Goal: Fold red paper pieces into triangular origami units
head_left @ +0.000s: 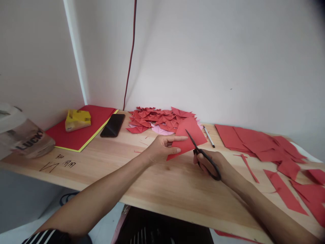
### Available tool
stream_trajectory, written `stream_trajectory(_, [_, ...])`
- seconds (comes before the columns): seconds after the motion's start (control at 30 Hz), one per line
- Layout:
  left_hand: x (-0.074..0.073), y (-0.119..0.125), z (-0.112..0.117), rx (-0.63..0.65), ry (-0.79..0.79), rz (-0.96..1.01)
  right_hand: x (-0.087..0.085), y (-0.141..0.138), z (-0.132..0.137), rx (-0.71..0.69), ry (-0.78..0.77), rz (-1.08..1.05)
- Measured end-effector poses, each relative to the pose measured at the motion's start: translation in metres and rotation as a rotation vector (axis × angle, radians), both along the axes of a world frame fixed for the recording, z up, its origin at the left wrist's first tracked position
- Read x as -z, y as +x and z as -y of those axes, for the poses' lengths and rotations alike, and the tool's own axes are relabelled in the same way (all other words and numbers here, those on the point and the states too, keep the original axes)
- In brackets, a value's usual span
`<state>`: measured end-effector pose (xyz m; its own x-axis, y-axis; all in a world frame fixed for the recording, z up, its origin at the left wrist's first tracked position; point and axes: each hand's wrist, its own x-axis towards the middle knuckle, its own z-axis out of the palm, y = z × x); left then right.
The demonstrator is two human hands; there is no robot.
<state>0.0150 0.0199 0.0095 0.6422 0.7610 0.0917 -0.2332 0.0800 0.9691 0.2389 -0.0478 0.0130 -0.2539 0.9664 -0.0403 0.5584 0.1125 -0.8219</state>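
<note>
Above the middle of the wooden table, my left hand [164, 147] pinches a sheet of red paper [191, 131] by its left side, thumb and fingers on it. My right hand [211, 162] is closed around the handles of black scissors [212, 165]. Their blades point up and left and lie over the paper's lower right part, near my left fingertips. Whether the blades are in a cut I cannot tell. Behind the paper lies a heap of folded red paper pieces [159, 118], with a pink piece [162, 130] at its front.
A white pen [209, 137] lies right of the heap. Red sheets [254, 142] and cut strips [285, 191] spread over the right side. At left are a black phone [113, 125], a yellow packet [78, 120] on red sheets [98, 117], and a clear container [27, 139]. A cable [131, 51] hangs down the wall.
</note>
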Motion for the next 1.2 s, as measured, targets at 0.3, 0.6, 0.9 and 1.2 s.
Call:
stream_trajectory(0.3, [-0.002,0.000,0.002,0.055,0.007,-0.011,-0.009,-0.001,0.005,-0.091,0.062,-0.037])
stream_trajectory(0.6, [0.004,0.000,0.000,0.117,0.044,-0.042,0.001,0.003,0.001,-0.055,0.071,-0.025])
stream_trajectory(0.9, [0.001,0.001,0.001,0.097,0.093,-0.070,-0.004,-0.003,0.004,0.026,0.044,0.001])
stream_trajectory(1.2, [0.001,0.002,0.001,0.091,0.077,-0.035,0.002,-0.004,0.003,0.077,0.065,0.023])
